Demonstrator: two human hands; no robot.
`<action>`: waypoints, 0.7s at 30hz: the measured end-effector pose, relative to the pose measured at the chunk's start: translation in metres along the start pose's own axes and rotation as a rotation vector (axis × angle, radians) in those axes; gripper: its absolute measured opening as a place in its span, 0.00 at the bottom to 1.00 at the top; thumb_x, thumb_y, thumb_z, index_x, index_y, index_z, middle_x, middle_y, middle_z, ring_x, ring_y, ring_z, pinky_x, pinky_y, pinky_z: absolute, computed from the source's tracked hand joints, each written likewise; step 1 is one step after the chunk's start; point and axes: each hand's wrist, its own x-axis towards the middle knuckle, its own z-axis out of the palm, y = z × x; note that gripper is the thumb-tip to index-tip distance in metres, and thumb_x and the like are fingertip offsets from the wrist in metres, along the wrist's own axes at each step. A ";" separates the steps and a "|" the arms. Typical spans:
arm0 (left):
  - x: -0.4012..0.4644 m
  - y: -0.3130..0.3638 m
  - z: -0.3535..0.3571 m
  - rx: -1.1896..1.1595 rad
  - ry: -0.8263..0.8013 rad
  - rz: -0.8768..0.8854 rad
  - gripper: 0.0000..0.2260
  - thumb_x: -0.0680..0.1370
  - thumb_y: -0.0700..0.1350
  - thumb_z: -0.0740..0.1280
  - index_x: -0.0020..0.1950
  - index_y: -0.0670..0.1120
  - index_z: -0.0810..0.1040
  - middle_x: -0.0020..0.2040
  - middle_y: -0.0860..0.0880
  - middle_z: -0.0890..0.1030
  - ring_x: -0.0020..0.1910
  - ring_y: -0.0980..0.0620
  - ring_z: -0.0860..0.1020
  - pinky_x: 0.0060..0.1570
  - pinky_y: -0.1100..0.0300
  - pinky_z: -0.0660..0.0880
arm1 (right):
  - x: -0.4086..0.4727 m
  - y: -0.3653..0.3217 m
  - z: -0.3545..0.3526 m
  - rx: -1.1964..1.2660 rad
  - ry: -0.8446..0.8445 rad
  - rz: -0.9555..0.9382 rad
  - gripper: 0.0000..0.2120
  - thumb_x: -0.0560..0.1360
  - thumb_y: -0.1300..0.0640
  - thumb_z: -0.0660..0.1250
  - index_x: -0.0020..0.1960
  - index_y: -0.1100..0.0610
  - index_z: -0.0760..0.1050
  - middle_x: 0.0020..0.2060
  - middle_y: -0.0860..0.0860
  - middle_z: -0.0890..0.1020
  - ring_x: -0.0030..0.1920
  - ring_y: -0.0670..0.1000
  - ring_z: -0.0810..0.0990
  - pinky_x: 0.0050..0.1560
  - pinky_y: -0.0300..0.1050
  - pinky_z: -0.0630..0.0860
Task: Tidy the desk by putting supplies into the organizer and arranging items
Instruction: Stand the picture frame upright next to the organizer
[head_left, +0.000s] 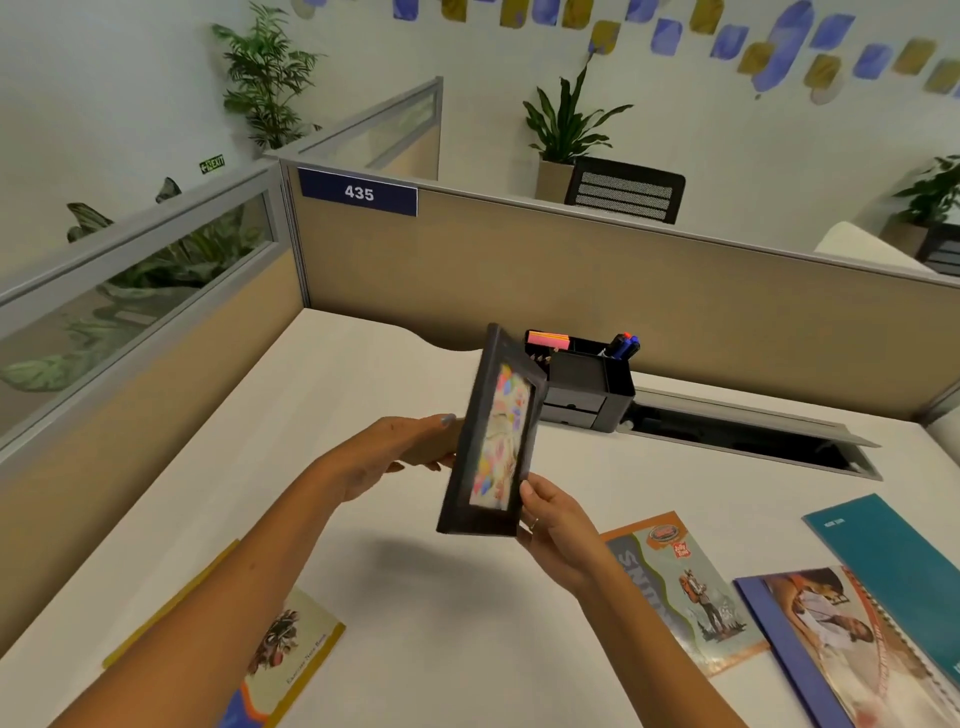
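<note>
A black picture frame (493, 441) with a colourful picture is held up above the middle of the white desk (337, 374), tilted and turned edge-on to the left. My left hand (400, 447) holds it from behind at its left side, thumb on the back. My right hand (556, 525) grips its lower right corner. Behind the frame, at the back of the desk, stands a black desk organizer (587, 384) holding pink and orange sticky notes (548, 340) and blue markers (623, 345).
Notebooks lie flat on the desk: a yellow one (296, 654) near my left arm, an orange-edged one (685, 587), a spiral-bound one (841, 644) and a teal one (904, 566) on the right. An open cable tray (748, 436) runs along the back right. Beige partitions (571, 270) enclose the desk.
</note>
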 end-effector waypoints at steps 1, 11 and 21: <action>0.001 -0.003 -0.005 0.025 -0.002 0.003 0.24 0.69 0.65 0.61 0.57 0.51 0.75 0.53 0.51 0.78 0.57 0.49 0.75 0.58 0.52 0.67 | 0.002 -0.002 0.000 -0.002 -0.005 0.001 0.10 0.79 0.59 0.58 0.57 0.56 0.75 0.52 0.53 0.82 0.56 0.52 0.78 0.52 0.44 0.78; 0.034 -0.020 -0.036 0.400 0.360 0.261 0.06 0.76 0.47 0.68 0.51 0.51 0.74 0.48 0.51 0.76 0.45 0.52 0.75 0.38 0.67 0.71 | 0.038 -0.005 0.002 -0.203 -0.007 -0.015 0.10 0.79 0.58 0.58 0.57 0.56 0.74 0.53 0.54 0.81 0.56 0.53 0.79 0.53 0.45 0.79; 0.071 -0.018 -0.055 -0.044 0.264 0.244 0.14 0.75 0.56 0.61 0.56 0.51 0.74 0.52 0.53 0.81 0.52 0.53 0.79 0.48 0.61 0.76 | 0.113 -0.013 0.021 -0.287 0.111 -0.188 0.11 0.78 0.59 0.60 0.59 0.54 0.74 0.53 0.53 0.82 0.53 0.50 0.82 0.53 0.46 0.80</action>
